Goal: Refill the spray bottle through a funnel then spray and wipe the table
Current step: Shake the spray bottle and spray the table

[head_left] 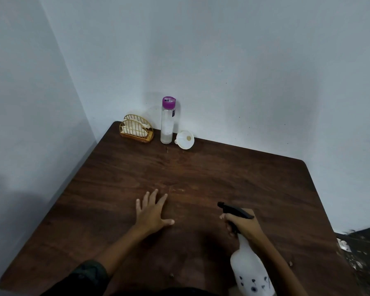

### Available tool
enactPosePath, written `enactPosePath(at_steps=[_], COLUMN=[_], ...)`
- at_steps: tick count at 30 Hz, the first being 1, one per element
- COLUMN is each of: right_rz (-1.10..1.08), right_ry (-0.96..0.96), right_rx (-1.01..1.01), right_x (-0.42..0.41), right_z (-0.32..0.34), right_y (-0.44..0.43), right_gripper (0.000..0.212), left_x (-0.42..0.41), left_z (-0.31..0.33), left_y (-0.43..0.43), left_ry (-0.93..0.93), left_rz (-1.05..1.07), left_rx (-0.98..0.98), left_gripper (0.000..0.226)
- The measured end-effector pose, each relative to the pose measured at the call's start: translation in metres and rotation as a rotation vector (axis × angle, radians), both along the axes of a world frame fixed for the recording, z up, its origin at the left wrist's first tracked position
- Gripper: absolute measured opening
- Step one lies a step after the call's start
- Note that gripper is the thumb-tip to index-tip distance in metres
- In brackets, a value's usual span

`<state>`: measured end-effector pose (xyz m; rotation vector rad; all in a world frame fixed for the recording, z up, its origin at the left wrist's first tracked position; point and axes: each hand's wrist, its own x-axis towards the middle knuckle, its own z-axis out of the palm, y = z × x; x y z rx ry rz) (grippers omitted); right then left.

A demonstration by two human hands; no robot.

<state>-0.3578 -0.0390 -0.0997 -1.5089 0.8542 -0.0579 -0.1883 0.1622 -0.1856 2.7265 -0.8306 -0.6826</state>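
Fingers of the right hand (242,224) curl round the spray bottle (249,265); left hand (153,212) lies spread on the table (222,174).

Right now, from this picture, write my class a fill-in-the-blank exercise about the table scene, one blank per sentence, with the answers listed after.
1. The right hand grips the spray bottle at its neck, under the ____ spray head.
2. The left hand lies flat on the wooden ____, holding nothing.
3. The tall clear bottle has a ____ cap.
4. The funnel beside that bottle is ____.
Missing words: black; table; purple; white.
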Motion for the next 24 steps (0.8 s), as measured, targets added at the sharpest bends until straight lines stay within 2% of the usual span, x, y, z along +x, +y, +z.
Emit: enactPosePath(at_steps=[2, 4, 6, 9, 12, 14, 16, 18, 21, 24], right_rz=[0.118, 0.198, 0.169, 0.004, 0.138, 0.022, -0.267, -0.437, -0.349, -0.329], right_ry=[0.026, 0.007, -0.053, -0.124, -0.152, -0.201, -0.287, -0.327, -0.295, -0.352], right_rx=[0.057, 0.083, 0.017, -0.179, -0.102, -0.101, -0.117, 0.040, 0.374, 0.496], right_x=[-0.003, -0.004, -0.002, 0.004, 0.006, 0.009, 0.009, 0.009, 0.011, 0.015], right_z=[0.007, 0.013, 0.014, 0.007, 0.010, 0.017, 0.018, 0.017, 0.016, 0.025], right_y=[-0.011, -0.018, -0.019, -0.021, -0.019, -0.020, -0.026, -0.027, -0.013, -0.015], right_gripper=[0.011, 0.014, 0.012, 0.008, 0.010, 0.011, 0.011, 0.010, 0.011, 0.013], left_x=[0.010, 0.015, 0.016, 0.016, 0.016, 0.017, 0.017, 0.016, 0.017, 0.017], left_z=[-0.003, -0.005, -0.007, -0.007, -0.007, -0.007, -0.008, -0.008, -0.010, -0.010], left_y=[0.009, 0.013, 0.016, 0.016, 0.016, 0.017, 0.016, 0.017, 0.017, 0.016], left_ry=[0.034, 0.064, 0.085, 0.094, 0.112, 0.114, 0.115, 0.114, 0.100, 0.076], left_rz=[-0.040, -0.074, -0.088, -0.091, -0.084, -0.087, -0.092, -0.091, -0.095, -0.093], left_rx=[0.158, 0.256, 0.293, 0.295, 0.298, 0.303, 0.304, 0.302, 0.314, 0.306], left_gripper=[0.111, 0.119, 0.122, 0.122, 0.122, 0.122, 0.123, 0.123, 0.123, 0.122])
